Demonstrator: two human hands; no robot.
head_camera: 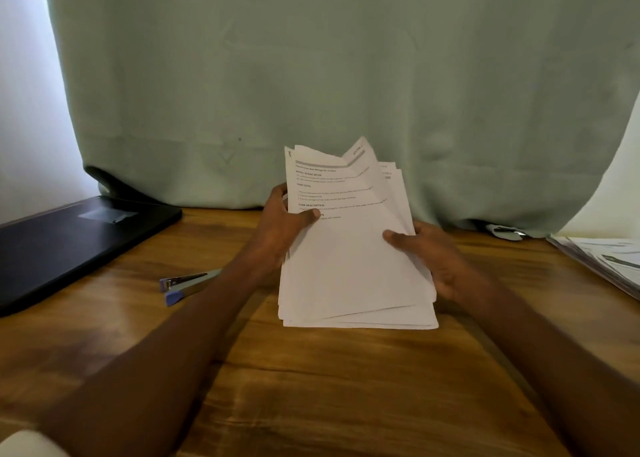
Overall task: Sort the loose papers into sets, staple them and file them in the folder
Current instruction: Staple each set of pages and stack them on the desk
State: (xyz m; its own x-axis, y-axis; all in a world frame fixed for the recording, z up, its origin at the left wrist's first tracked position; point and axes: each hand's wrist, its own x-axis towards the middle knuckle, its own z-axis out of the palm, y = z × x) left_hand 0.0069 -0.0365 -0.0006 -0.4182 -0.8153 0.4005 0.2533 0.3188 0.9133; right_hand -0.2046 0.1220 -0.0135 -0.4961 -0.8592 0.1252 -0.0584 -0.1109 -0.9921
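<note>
Both hands, left hand [281, 222] and right hand [434, 257], grip a paper stack [349, 269] above the wooden table [311, 387]; a stapler [185, 285] lies left (near a black folder [69, 241]).

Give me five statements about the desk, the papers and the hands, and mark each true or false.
1. Both hands hold the stack of white printed papers. True: the left hand grips its left edge and the right hand its right edge.
2. The blue and silver stapler lies on top of the papers. False: it lies on the brown wooden table, left of the left forearm.
3. The black flat folder lies at the table's left side. True.
4. The papers are squared into a neat block. False: the sheets are fanned, with uneven edges.
5. A red wall stands behind the table. False: a pale green curtain hangs there.
</note>
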